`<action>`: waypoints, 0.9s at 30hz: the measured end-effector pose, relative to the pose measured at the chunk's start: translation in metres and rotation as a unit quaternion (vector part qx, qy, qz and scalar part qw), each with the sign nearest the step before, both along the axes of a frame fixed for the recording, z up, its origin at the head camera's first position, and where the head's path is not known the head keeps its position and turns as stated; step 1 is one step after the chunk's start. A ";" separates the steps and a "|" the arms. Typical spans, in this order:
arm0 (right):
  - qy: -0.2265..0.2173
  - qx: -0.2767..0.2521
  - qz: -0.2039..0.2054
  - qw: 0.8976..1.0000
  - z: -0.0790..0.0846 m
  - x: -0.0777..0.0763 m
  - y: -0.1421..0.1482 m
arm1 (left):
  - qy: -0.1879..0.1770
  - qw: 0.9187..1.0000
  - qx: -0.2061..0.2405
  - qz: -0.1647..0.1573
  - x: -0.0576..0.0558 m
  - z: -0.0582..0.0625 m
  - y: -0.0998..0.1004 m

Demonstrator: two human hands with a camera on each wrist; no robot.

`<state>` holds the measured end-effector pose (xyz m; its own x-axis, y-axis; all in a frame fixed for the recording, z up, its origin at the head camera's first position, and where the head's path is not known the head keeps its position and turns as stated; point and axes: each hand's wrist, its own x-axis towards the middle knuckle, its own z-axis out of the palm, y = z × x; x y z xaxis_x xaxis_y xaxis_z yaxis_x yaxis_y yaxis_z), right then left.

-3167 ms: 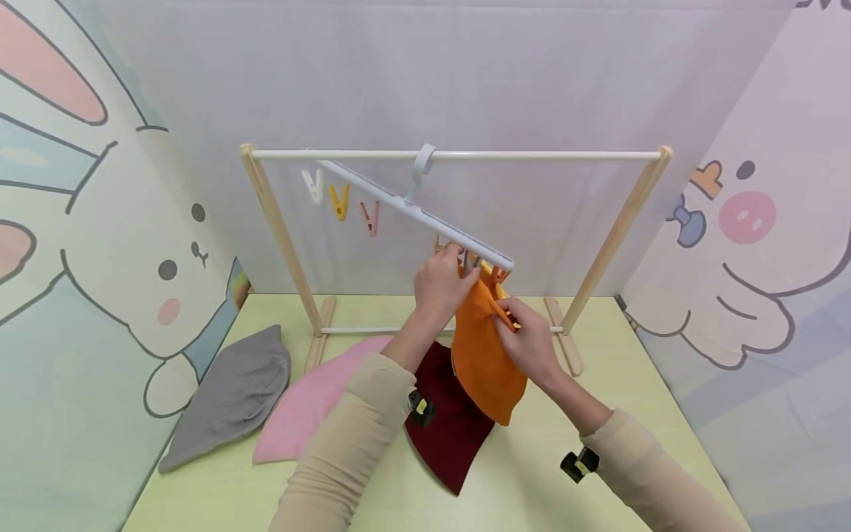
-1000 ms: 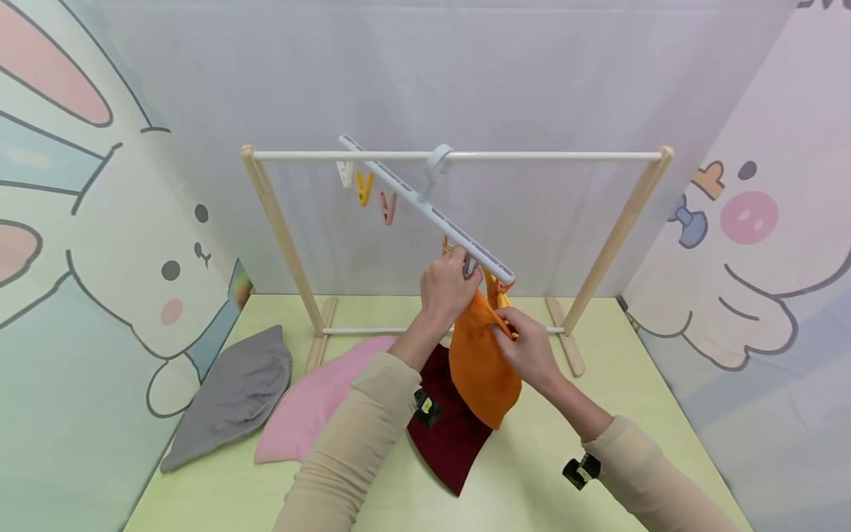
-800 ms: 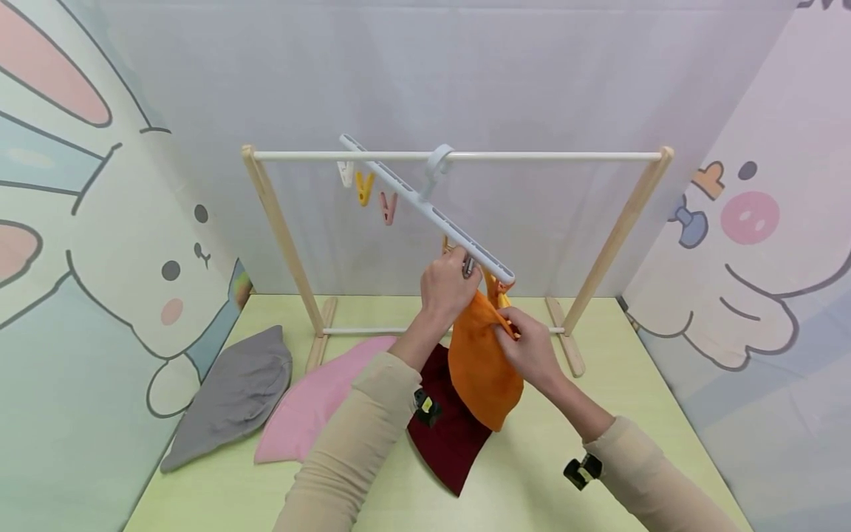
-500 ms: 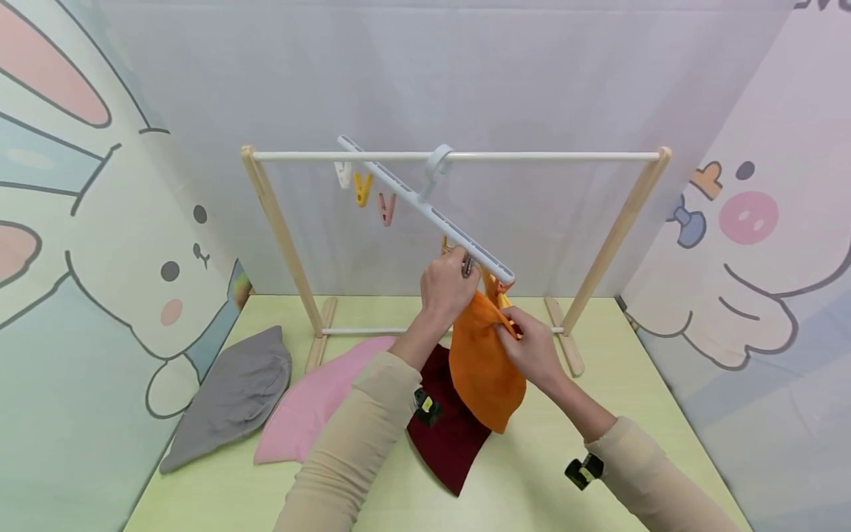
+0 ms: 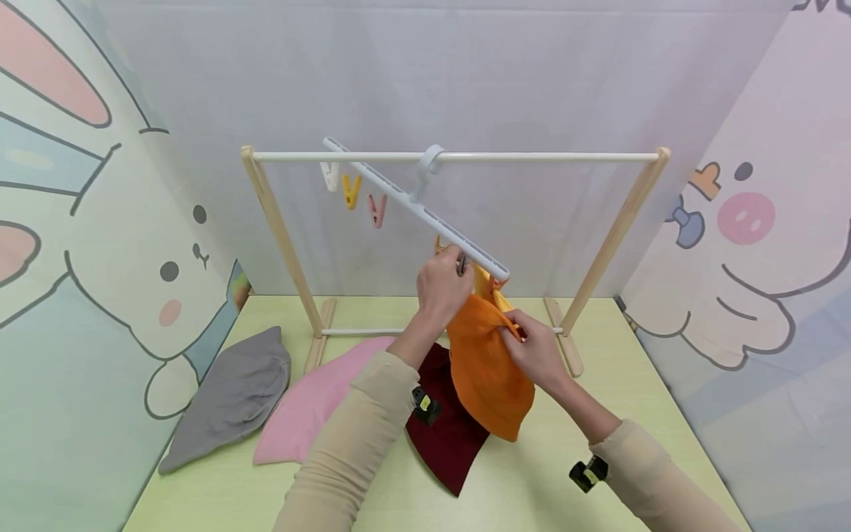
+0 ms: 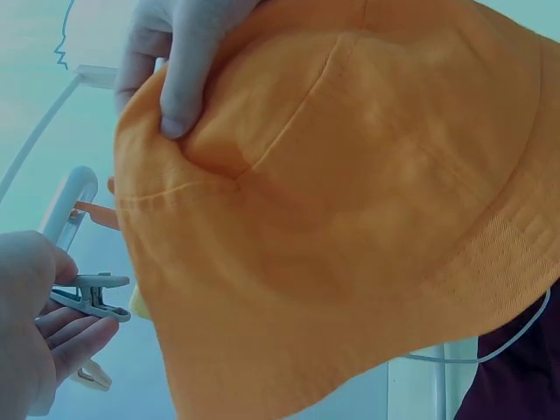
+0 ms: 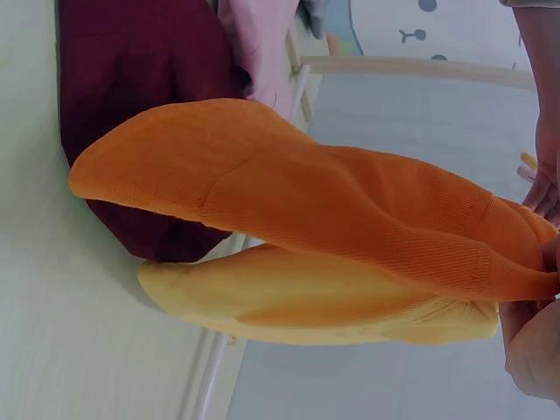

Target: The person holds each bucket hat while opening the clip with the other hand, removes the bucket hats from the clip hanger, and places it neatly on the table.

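Note:
My left hand pinches a grey clothespin under the right part of a pale hanger. My right hand pinches the crown of an orange bucket hat, which hangs just right of that clothespin, apart from it in the left wrist view. Behind it dangles a yellow hat, best seen in the right wrist view. An orange clothespin is at the hanger's near end, next to the yellow hat; what it bites on is partly hidden.
The hanger hooks over a wooden rack's white rail. White, yellow and pink clothespins hang at its left. Grey, pink and maroon hats lie on the table.
The hanger shifted right along the rail, then slid slightly back left. The orange hat has dropped a little and its brim swung right. Both hands still hold the same things.

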<state>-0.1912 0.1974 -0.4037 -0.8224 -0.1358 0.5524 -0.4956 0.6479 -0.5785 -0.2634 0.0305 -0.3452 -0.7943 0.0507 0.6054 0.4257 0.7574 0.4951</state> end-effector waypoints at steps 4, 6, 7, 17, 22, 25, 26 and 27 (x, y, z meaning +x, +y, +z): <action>-0.007 -0.006 -0.004 1.000 0.000 0.000 0.004 | 0.001 1.000 0.009 0.008 -0.002 0.000 -0.002; -0.015 -0.007 -0.009 1.000 -0.001 0.000 0.006 | 0.000 1.000 0.012 0.011 -0.002 0.000 -0.004; -0.020 -0.007 -0.011 1.000 -0.001 0.001 0.007 | 0.000 1.000 0.013 0.012 -0.002 0.000 -0.004; -0.050 -0.019 -0.025 0.998 0.000 0.003 0.018 | 0.007 1.000 0.022 0.012 -0.004 0.000 -0.008; -0.056 -0.025 -0.025 0.998 0.000 0.004 0.022 | 0.012 1.000 0.020 0.013 -0.005 -0.001 -0.009; -0.053 -0.025 -0.027 0.998 -0.001 0.005 0.024 | 0.011 1.000 0.021 0.013 -0.004 0.000 -0.009; -0.054 -0.024 -0.029 0.998 0.000 0.005 0.025 | 0.010 1.000 0.022 0.013 -0.004 0.000 -0.009; -0.055 -0.024 -0.030 0.998 0.000 0.005 0.026 | 0.009 1.000 0.023 0.014 -0.003 0.001 -0.009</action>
<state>-0.1858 0.2229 -0.4041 -0.8843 -0.0594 0.4632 -0.3880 0.6454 -0.6580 -0.2667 0.0219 -0.3447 -0.7839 0.0006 0.6209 0.4145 0.7450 0.5227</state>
